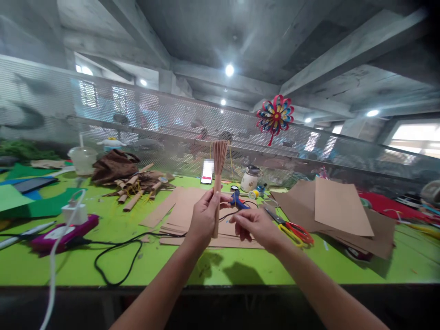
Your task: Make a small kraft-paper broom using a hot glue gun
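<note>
My left hand (203,217) is closed around a rolled brown paper stick (217,183) with a fringed top, held upright over a stack of brown paper sheets (182,211). My right hand (256,224) hovers just right of the stick's lower end, fingers curled in a loose pinch; nothing shows in them. A blue glue gun (237,199) lies just behind the hands, its black cord trailing left.
Red and yellow scissors (292,229) lie right of my right hand. More brown sheets (340,208) are stacked at right. Rolled paper pieces (134,188), a phone (206,172), a jar (250,178), a purple power strip (62,231) sit on the green table (165,266). A paper pinwheel (275,115) hangs on the mesh fence.
</note>
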### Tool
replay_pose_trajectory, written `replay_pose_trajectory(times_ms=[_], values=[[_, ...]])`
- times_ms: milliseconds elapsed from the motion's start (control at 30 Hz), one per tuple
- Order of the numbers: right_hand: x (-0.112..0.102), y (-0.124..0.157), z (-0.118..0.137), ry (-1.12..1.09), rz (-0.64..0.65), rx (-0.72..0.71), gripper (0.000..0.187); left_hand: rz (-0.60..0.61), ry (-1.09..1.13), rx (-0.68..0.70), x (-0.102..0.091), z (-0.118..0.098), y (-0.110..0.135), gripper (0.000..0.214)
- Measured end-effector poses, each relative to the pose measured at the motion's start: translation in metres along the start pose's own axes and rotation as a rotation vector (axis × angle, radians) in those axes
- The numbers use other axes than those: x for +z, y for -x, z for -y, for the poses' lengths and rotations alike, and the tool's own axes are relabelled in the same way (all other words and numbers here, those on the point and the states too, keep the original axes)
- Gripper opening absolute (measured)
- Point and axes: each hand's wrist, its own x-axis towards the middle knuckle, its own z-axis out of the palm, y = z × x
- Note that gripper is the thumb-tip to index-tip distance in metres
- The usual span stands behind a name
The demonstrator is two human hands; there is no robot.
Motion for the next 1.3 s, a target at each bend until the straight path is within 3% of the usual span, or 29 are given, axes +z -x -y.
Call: replay_pose_trajectory(times_ms=[167,400,500,633,667,733,833,933,1033,1100,1233,1300], values=[[0.035,0.004,-0.03,0.041,0.038,0.032,0.031,-0.014,0.109,-0.051,0.004,0.005,-0.002,0.031],[0.051,0.012,-0.049,0.1,0.165,0.033,0.024,-0.028,0.073,-0.032,0.009,0.01,-0.004,0.028],[0.051,0.024,-0.047,0.158,0.238,-0.012,0.027,-0.031,0.065,-0.002,0.008,0.014,-0.008,0.028],[0.036,0.043,-0.032,0.451,0.443,-0.21,0.02,-0.016,0.083,-0.013,0.003,0.016,-0.013,0.027],[0.03,0.046,-0.026,0.512,0.432,-0.242,0.02,-0.006,0.087,-0.017,0.002,0.015,-0.013,0.027],[0.015,0.045,-0.016,0.529,0.241,-0.231,0.024,0.025,0.083,-0.026,0.0,0.014,-0.013,0.026],[-0.003,0.029,-0.008,0.287,-0.103,-0.203,0.025,0.081,0.074,-0.05,0.0,0.012,-0.008,0.024],[-0.002,0.01,-0.011,-0.14,0.0,-0.224,0.038,0.124,0.108,-0.097,0.003,0.012,-0.002,0.026],[0.02,-0.001,-0.021,-0.446,0.118,-0.186,0.05,0.087,0.135,-0.128,0.004,0.013,0.001,0.026],[0.039,-0.003,-0.027,-0.571,0.135,-0.129,0.048,0.016,0.145,-0.103,0.003,0.013,0.002,0.024],[0.071,-0.006,-0.038,-0.572,0.138,-0.03,0.037,-0.118,0.105,-0.006,-0.002,0.014,0.004,0.02],[0.08,-0.008,-0.044,-0.517,0.105,-0.022,0.04,-0.16,0.104,0.018,-0.004,0.015,0.005,0.019]])
